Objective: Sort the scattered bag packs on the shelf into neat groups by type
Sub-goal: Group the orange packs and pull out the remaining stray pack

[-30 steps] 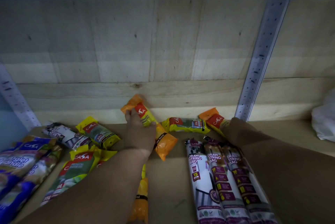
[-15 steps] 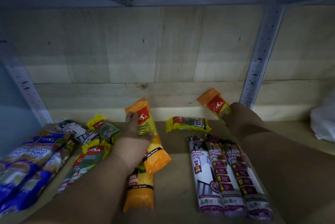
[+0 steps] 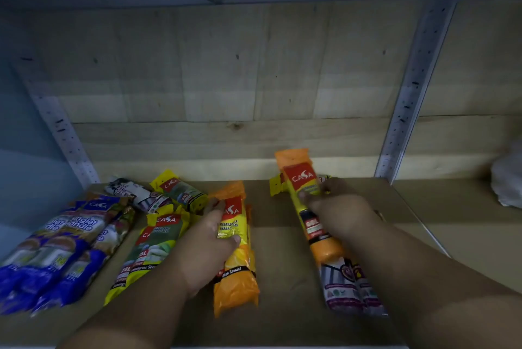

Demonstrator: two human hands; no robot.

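Shelf point(image 3: 282, 320), wooden, open-fronted, holding bag packs in loose groups. Far left: blue packs point(image 3: 53, 258) lying side by side. Next right: yellow-green packs point(image 3: 152, 249), one more yellow pack point(image 3: 180, 193) and a white pack point(image 3: 135, 193) behind them. Centre: orange pack point(image 3: 234, 272) lying on another orange pack beneath, left hand point(image 3: 206, 247) grasping it, thumb over the label. Right: second orange pack point(image 3: 308, 207) raised and tilted, right hand point(image 3: 336, 207) with fingers curled round its middle, above purple-white drawstring packs point(image 3: 347, 286). Small yellow pack point(image 3: 278, 186) partly hidden behind. White bag point(image 3: 508, 179) at far right.
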